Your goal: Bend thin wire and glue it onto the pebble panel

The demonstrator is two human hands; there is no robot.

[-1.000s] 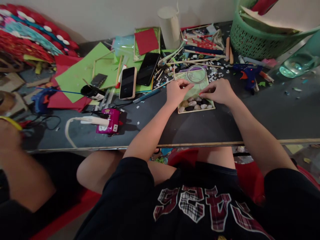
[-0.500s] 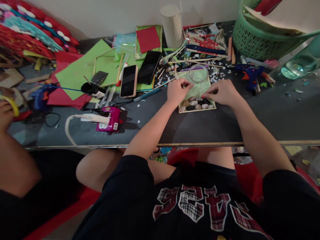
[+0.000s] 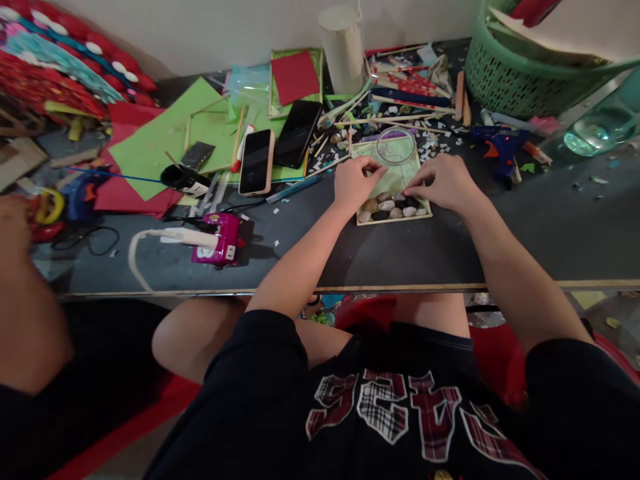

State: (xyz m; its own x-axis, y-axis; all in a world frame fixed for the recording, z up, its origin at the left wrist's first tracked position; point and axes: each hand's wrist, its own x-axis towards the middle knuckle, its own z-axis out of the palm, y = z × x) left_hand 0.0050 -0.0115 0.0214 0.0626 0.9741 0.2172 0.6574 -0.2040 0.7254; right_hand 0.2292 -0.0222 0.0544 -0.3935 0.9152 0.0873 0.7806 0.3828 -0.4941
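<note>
A small green card framed with wooden sticks (image 3: pixel 395 175) lies on the dark table (image 3: pixel 525 227). Several pebbles (image 3: pixel 393 208) line its near edge and a clear ring (image 3: pixel 395 146) sits on its far part. My left hand (image 3: pixel 354 183) rests on the card's left side, its fingers curled and pinched above the pebbles. On the card's right side my right hand (image 3: pixel 443 183) is pinched over the same row. What either hand pinches is too small to make out.
Two phones (image 3: pixel 257 162) lie on green paper (image 3: pixel 170 137) to the left. A pink power strip (image 3: pixel 220 240) sits near the front edge. A blue glue gun (image 3: pixel 495 143), a green basket (image 3: pixel 525 80) and a white roll (image 3: pixel 343 50) stand behind. Another person's arm (image 3: pixel 25 293) is at far left.
My hands have stayed on the card, shifting only slightly. The other person's hand at the far left has moved, and the yellow ring now lies by the blue tool.
</note>
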